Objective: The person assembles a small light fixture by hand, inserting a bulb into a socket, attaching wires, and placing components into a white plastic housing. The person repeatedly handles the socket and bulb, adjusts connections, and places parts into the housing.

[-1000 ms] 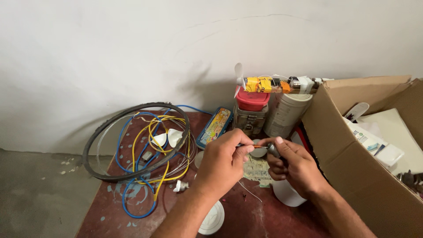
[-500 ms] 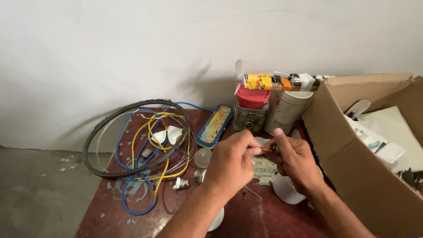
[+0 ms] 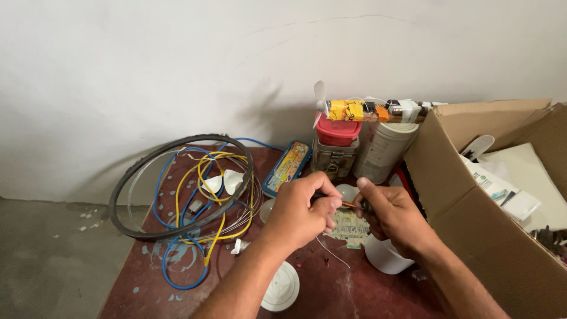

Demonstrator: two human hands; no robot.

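Orange-tipped tool point(image 3: 347, 204) sits between both hands, above the red table point(image 3: 348, 289) and near the middle of the view. Left hand point(image 3: 304, 212) curls into a loose fist, thumb and fingers pinching the tool's dark end. Right hand point(image 3: 393, 215) faces it, thumb up, fingers closed on the other end. Wires point(image 3: 201, 207) lie left, a box point(image 3: 472, 212) right.

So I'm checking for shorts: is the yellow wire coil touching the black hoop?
Touching. The head view shows the yellow wire coil lying across the black hoop, crossing its lower rim.
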